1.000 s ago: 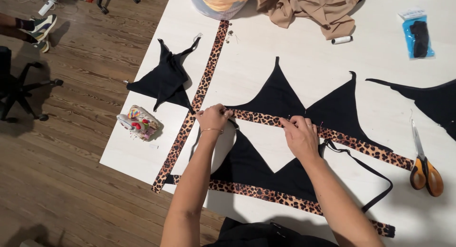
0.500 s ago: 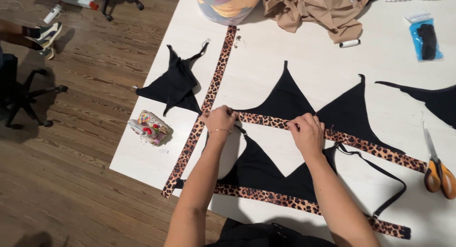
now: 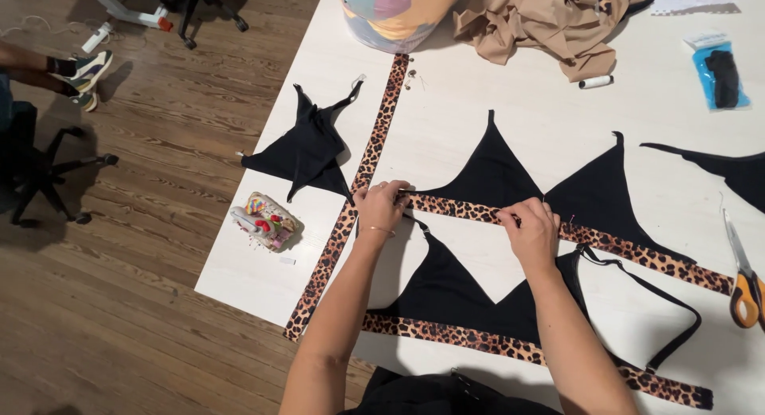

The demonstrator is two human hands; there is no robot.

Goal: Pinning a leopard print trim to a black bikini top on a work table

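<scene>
Two black fabric triangles (image 3: pixel 494 172) lie on the white table (image 3: pixel 446 96), with a leopard-print band (image 3: pixel 637 251) running along their lower edge. My left hand (image 3: pixel 381 206) pinches the left end of that band. My right hand (image 3: pixel 530 232) pinches the band further right, near the gap between the triangles. A second black piece (image 3: pixel 446 291) with its own leopard band (image 3: pixel 478 342) lies closer to me, a thin black strap (image 3: pixel 669 299) looping off it.
A loose leopard strip (image 3: pixel 362 176) runs up the table beside a crumpled black piece (image 3: pixel 307 148). A colourful pincushion (image 3: pixel 263 220) sits near the left edge. Orange-handled scissors (image 3: pixel 745 283), beige cloth (image 3: pixel 550 20), a blue packet (image 3: pixel 721 72), a thread spool (image 3: pixel 596 82). An office chair (image 3: pixel 40 172) stands on the wooden floor.
The view has shifted slightly. Both hands stay on the leopard band, with the right hand's fingers working at the same spot.
</scene>
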